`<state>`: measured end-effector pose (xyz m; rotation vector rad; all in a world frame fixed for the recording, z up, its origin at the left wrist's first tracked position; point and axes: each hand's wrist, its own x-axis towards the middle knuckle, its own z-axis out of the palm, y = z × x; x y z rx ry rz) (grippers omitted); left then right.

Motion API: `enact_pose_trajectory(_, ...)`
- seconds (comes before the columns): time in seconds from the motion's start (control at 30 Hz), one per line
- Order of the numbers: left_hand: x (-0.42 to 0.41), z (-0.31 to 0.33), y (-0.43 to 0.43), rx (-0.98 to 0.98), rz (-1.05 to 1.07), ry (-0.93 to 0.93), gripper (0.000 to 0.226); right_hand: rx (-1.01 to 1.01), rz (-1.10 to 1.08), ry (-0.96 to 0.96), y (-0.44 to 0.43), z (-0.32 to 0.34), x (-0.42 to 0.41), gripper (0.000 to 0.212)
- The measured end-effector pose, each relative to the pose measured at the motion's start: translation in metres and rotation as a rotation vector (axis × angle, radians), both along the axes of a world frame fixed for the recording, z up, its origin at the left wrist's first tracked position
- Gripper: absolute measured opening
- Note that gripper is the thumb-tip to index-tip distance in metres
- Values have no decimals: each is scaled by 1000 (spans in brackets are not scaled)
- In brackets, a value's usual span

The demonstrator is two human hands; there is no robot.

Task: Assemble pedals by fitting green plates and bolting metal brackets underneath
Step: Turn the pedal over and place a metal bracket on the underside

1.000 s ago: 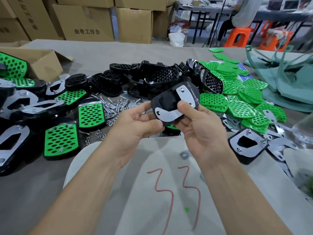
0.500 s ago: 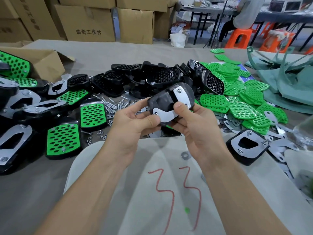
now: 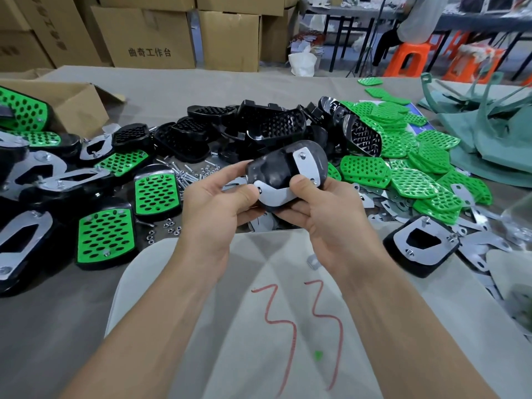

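You hold one black pedal [image 3: 273, 171] in both hands, raised above the near middle of the counter [image 3: 172, 84], with its underside turned up toward you. A metal bracket [image 3: 305, 165] lies flat on that underside, and a bolt head [image 3: 302, 154] shows near its far edge.

Your left hand [image 3: 213, 208] takes the left end of the pedal. Its fingers [image 3: 230, 171] are clamped on the rim, with the index finger on the far side and the thumb on the near side, next to the bracket's lower arm. Your right hand [image 3: 331, 223] takes the right end. Its thumb presses down on the near part of the bracket, and the other fingers are curled beneath the pedal body — clamped on it as well.

Surrounding stock on the counter:
- Behind the held pedal lies a heap of bare pedal bodies [image 3: 259, 125].
- To the right of that heap is a spread pile of green plates [image 3: 403, 156].
- Loose bolts and nuts [image 3: 187, 174] lie between the heap and your left hand.
- To the left are fitted pedals [image 3: 105, 234] lying green face up, with others beside them lying bracket side up.
- To the right, near the counter edge, one upturned pedal [image 3: 421, 244] shows its bracket, with spare brackets [image 3: 478, 243] scattered just beside it.
- An open carton [image 3: 72, 102] stands at the far left.

Under your forearms lies a pale sheet [image 3: 230, 355] marked "33" in red. Stacked cartons [image 3: 149, 38] stand beyond the counter.
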<state>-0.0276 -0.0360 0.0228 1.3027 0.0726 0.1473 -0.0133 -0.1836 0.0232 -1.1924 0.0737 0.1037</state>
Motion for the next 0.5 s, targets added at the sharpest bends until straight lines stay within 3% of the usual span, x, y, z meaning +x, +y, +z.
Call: enact_pose_trajectory(0.5,-1,-5,-1,140,-23,-100,52,12,-77,67,7,6,-3,15)
